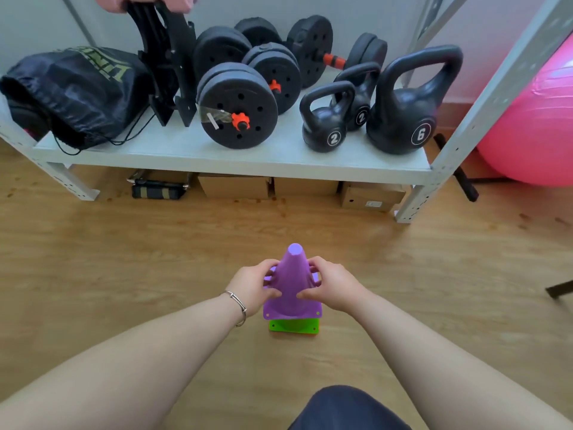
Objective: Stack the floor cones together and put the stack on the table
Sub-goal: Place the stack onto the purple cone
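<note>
A purple cone [292, 282] stands on the wooden floor, nested over a green cone [294, 325] whose square base shows underneath, with a sliver of orange below that. My left hand [254, 287] grips the purple cone's left side. My right hand [333, 285] grips its right side, fingers wrapped around the body. The purple base sits slightly above the green base.
A low grey shelf [229, 156] ahead holds a black bag [74, 91], dumbbell plates [238, 103] and kettlebells [409, 110]. Cardboard boxes [235, 186] lie under it. A pink exercise ball [533, 119] sits at right. My knee [344, 411] is at the bottom.
</note>
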